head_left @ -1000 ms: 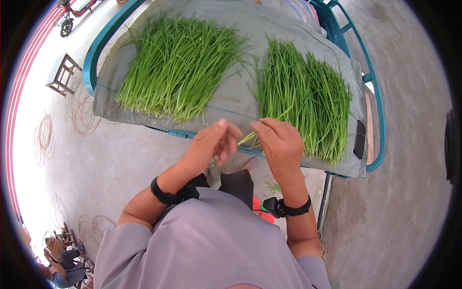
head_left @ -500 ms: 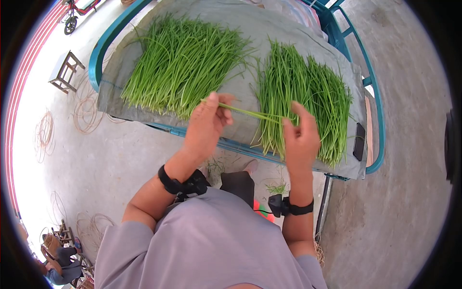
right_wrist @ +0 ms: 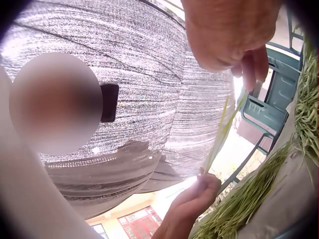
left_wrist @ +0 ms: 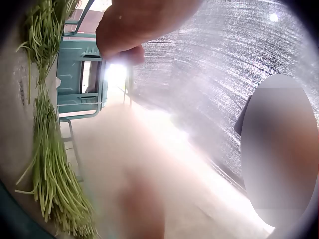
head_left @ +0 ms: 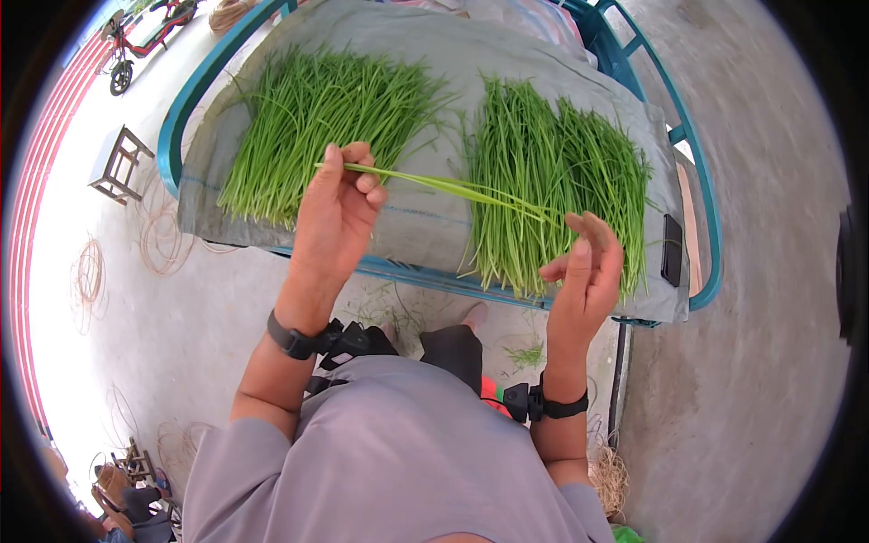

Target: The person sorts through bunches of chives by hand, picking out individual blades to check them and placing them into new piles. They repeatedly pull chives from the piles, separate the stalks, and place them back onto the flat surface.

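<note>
A few thin green chives (head_left: 444, 185) stretch between the two hands above the cloth. My left hand (head_left: 335, 208) pinches them at one end, thumb against fingers; the right wrist view shows this grip too, with the left hand (right_wrist: 192, 201) below. At their other end is my right hand (head_left: 590, 271), fingers loosely bent and apart from the thumb, fingertips right at the tips of the stalks. Behind the left hand lies one broad heap of chives (head_left: 317, 127). A second heap (head_left: 543, 181) lies behind the right hand.
Grey cloth (head_left: 407, 235) covers a bed with a teal metal rail (head_left: 697, 181). A black phone (head_left: 672, 251) lies at its right edge. On the floor are a stool (head_left: 120, 163), coiled strands (head_left: 88, 281) and scattered green bits. Another person sits at lower left.
The left hand has moved up and left with the chives, drawing them out lengthwise. The right hand has moved right, and its earlier pinch on the stalks has loosened.
</note>
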`<state>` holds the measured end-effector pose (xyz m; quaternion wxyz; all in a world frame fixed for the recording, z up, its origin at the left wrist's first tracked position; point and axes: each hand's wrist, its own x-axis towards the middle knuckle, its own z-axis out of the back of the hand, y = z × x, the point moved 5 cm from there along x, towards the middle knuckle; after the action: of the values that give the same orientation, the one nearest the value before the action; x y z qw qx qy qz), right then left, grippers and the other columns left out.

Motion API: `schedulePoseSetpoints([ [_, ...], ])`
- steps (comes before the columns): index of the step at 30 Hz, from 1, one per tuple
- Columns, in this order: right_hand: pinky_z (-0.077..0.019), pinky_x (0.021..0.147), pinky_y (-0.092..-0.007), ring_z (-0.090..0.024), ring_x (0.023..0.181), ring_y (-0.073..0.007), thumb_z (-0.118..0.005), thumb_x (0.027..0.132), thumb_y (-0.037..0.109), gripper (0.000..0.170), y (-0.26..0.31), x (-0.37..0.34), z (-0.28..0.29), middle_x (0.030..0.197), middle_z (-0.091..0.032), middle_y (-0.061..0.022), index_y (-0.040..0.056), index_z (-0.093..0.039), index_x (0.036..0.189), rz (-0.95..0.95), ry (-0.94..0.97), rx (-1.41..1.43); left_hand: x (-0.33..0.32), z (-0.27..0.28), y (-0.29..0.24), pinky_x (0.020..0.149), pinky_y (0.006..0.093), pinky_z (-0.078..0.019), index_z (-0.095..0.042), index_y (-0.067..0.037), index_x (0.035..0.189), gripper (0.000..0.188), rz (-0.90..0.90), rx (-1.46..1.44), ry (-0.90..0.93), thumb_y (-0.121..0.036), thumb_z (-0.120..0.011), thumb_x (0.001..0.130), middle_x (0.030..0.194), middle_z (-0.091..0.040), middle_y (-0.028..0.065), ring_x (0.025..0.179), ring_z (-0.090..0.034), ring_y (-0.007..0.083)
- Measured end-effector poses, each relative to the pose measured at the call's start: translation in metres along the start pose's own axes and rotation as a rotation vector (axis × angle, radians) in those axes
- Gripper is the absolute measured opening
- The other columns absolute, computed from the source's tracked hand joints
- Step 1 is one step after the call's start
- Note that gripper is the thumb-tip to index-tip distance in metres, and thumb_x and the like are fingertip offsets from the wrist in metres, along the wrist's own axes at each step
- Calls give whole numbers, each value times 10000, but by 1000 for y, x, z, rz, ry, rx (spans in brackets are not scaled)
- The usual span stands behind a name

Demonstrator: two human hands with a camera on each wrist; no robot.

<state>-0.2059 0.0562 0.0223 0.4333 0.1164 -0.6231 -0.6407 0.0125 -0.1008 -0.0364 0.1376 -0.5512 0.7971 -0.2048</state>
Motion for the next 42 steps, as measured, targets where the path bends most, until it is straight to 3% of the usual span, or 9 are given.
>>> schedulePoseSetpoints([
  [8,-441,541,-199,-542,572,-64,-680,803,18,351,16,-6,-8,1100,-639,-80,14,-561,1133,216,16,-81,-4,-10,-5,633,242,-447,-544,-17,1047,282,13,-33,41,-273,-433,1008,930,-562,62,723,-489,98],
  [14,-464,550,-214,-568,591,-85,-712,769,-10,308,24,-3,-18,955,-680,-93,36,-622,1060,304,79,-248,-8,-14,-4,628,237,-450,-544,-20,1039,281,26,9,24,-279,-438,1006,929,-561,56,724,-490,94],
  [17,-487,567,-228,-585,595,-93,-705,765,-31,261,22,-4,-19,903,-685,-101,36,-652,1011,497,52,-270,-8,-14,-2,632,236,-446,-542,-25,1018,281,37,12,30,-286,-437,1006,920,-554,50,726,-487,93],
  [20,-498,570,-219,-597,600,-94,-683,787,-43,210,26,-7,-17,904,-678,-95,28,-659,984,451,24,-248,-8,-13,0,636,235,-442,-538,-31,996,281,46,16,42,-291,-432,1008,910,-545,43,724,-480,92],
  [26,-421,462,-166,-525,544,-50,-637,855,7,166,35,-6,-12,876,-655,-67,20,-601,1016,37,-166,191,-8,-11,7,641,236,-444,-532,-42,968,276,75,-6,53,-288,-416,1013,891,-521,35,721,-472,91],
  [29,-358,421,-164,-452,487,-36,-625,861,20,220,36,7,10,876,-656,-71,18,-558,1071,44,-273,301,-4,-10,3,646,236,-447,-524,-45,963,271,59,-47,54,-284,-408,1015,896,-510,37,721,-470,88],
  [34,-347,442,-173,-445,473,-70,-517,901,51,142,39,-2,28,802,-609,-109,6,-566,1027,137,-71,495,2,-14,-10,652,234,-449,-510,-46,962,258,58,-79,82,-276,-404,1017,912,-501,41,721,-470,87],
  [37,-368,459,-186,-461,484,-74,-536,874,51,100,44,-11,27,822,-590,-91,1,-603,931,340,30,327,9,-9,-15,661,249,-470,-556,-34,964,282,33,-102,86,-279,-425,1010,872,-562,41,706,-497,98],
  [42,-356,464,-206,-439,490,-58,-671,765,8,138,47,-8,20,856,-564,-48,25,-641,899,400,-39,-173,17,0,-20,664,248,-469,-555,-35,966,277,22,-127,78,-273,-421,1012,883,-569,48,705,-500,96],
])
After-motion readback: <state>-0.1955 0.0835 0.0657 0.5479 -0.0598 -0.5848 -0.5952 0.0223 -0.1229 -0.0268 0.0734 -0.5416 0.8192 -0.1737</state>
